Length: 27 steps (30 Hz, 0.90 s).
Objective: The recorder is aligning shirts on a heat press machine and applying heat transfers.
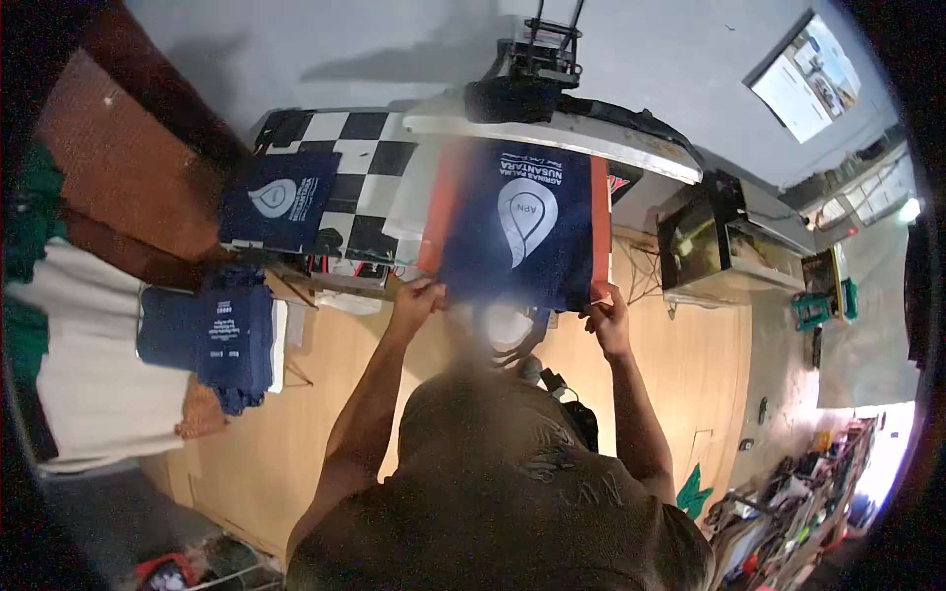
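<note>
A navy fabric piece [473, 221] with a white printed drop-shaped emblem and lettering lies flat on an orange-red pad [601, 214]. Its far end runs beneath the raised plate [562, 145] of what looks like a heat press. My left hand [418, 304] pinches the near left corner of the fabric. At the near right corner, the fingers of my right hand [609, 319] grip the fabric hem, close beside the pad's edge. A blurred smear in the picture hides part of the fabric's left side.
Left of the press, another printed navy piece [277, 199] lies on a black-and-white checkered surface [358, 159]. Further left is a stack of folded navy fabric [230, 340] beside white cloth [103, 362]. A glass tank [732, 251] stands at right. Piled clutter [791, 510] fills the lower right.
</note>
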Each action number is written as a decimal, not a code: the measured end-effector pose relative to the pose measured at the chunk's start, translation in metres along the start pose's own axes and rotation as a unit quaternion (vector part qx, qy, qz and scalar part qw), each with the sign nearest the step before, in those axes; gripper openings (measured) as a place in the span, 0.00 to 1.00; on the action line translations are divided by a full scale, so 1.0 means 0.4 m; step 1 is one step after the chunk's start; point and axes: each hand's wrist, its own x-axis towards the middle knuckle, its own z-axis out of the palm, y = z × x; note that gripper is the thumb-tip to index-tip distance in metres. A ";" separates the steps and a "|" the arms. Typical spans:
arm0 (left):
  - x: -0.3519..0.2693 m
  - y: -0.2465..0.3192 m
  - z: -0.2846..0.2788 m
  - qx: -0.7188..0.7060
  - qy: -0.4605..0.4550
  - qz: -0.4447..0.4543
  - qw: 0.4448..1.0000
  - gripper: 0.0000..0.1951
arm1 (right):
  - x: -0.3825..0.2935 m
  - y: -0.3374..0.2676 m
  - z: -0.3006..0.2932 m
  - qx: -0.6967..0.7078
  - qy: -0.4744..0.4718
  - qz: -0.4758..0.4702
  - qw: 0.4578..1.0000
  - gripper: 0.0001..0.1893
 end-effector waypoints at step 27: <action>0.030 0.124 0.140 0.429 0.195 0.030 0.882 0.18 | 0.119 -0.016 -0.116 -0.018 -0.236 0.023 0.971 0.16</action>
